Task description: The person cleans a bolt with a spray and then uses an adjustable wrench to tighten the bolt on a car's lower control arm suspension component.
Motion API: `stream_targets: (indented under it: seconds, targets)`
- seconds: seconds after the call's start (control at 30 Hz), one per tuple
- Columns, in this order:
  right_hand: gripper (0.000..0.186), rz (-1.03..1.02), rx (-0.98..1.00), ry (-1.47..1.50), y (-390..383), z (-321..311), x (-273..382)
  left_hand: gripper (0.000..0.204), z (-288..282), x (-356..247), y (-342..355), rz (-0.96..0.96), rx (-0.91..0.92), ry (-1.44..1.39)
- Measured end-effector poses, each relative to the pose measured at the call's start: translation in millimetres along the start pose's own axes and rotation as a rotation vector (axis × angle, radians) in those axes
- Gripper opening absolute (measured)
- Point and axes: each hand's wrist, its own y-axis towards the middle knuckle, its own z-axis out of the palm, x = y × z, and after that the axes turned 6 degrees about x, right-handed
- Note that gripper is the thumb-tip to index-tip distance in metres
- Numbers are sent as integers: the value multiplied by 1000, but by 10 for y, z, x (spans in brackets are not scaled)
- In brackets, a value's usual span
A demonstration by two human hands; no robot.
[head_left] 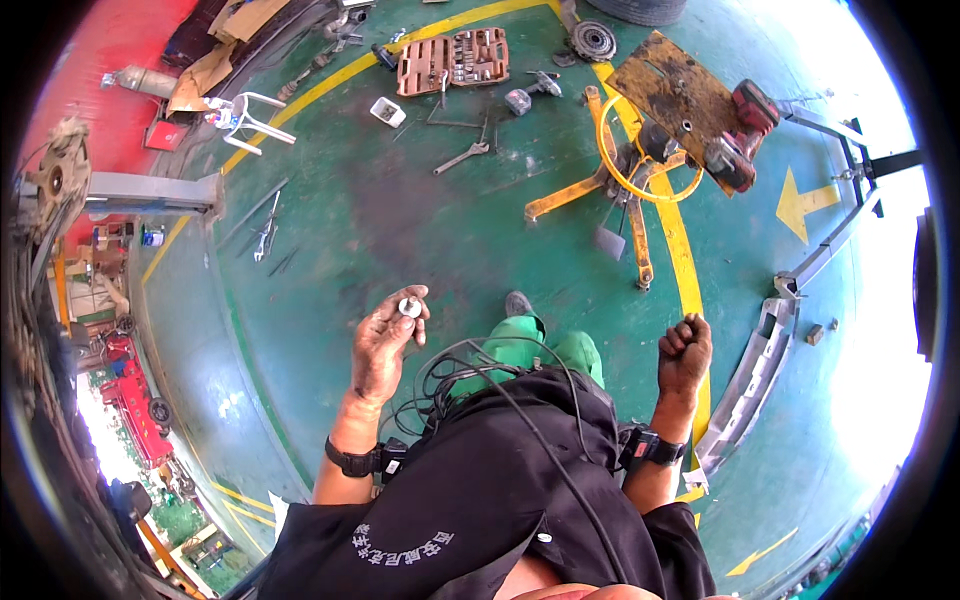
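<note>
My left hand [380, 345] is raised over the green floor, its thumb and fingers closed on a small round silver metal part [410, 307] with a darker stub at its centre. Its exact kind is too small to tell. On the right, my right hand [686, 350] is curled into a fist, held apart from everything around it. The inside of that fist is hidden, so I cannot tell whether anything is in it. Both hands look smudged with dark grime.
Ahead lie an open brown socket set case [455, 62], a wrench [461, 157], a cordless drill [533, 92] and a white tub [387, 112]. A yellow wheeled stand [572, 197] bears a stained board with power tools. Lift arms [150, 192] reach in. Cables [425, 385] loop at my waist.
</note>
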Motion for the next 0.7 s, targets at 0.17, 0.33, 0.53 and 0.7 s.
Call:
stream_targets:
  seconds: [0.17, 0.33, 0.53, 0.7]
  targets:
    - [14, 54, -34, -82, 423, 630, -129, 38, -301, -176, 417, -18, -82, -33]
    - [14, 107, 21, -168, 1086, 1215, -185, 39, -495, -311, 748, -3, -229, -34]
    - [15, 261, 151, -239, 1898, 2275, -468, 46, -590, -699, 1013, 61, -478, 1]
    - [14, 349, 287, -353, 2268, 2872, -729, 34, -714, -729, 1097, 92, -664, -59]
